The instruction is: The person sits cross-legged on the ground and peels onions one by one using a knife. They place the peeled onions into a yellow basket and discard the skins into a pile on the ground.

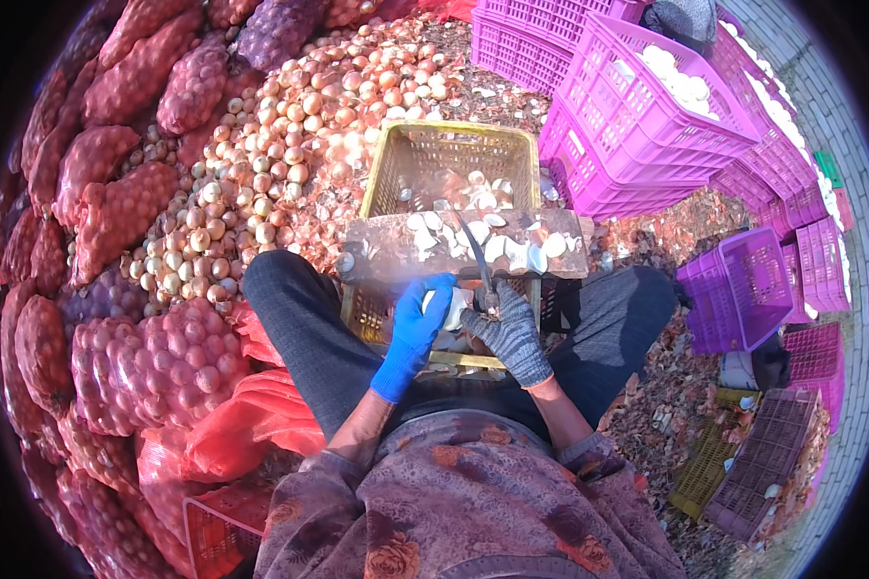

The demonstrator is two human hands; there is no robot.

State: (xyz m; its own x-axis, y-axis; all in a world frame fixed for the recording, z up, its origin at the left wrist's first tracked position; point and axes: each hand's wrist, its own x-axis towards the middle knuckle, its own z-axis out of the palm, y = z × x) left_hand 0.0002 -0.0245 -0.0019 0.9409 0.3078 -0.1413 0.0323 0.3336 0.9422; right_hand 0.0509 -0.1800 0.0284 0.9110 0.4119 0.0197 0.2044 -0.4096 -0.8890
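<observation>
A blue knitted glove covers my left hand (414,329), whose fingers wrap around a whitish onion (459,307). My right hand (513,334), in a grey knitted glove, grips a knife with a curved dark blade (477,250) that points away from me. Its thumb reaches toward the onion. Both hands are over the near part of a yellow plastic crate (452,127) between my knees. Across the crate lies a worn wooden board (380,253), strewn with white onion trimmings (507,250). Onion pieces (481,195) also lie inside the crate's far part.
Unpeeled onions (297,137) are heaped at the far left, beside stacked red mesh sacks of onions (156,365). Stacked pink crates (615,137) stand at the right, the top one holding white onions (684,79). A purple crate (757,289) tilts nearby. Onion skins (644,427) litter the ground.
</observation>
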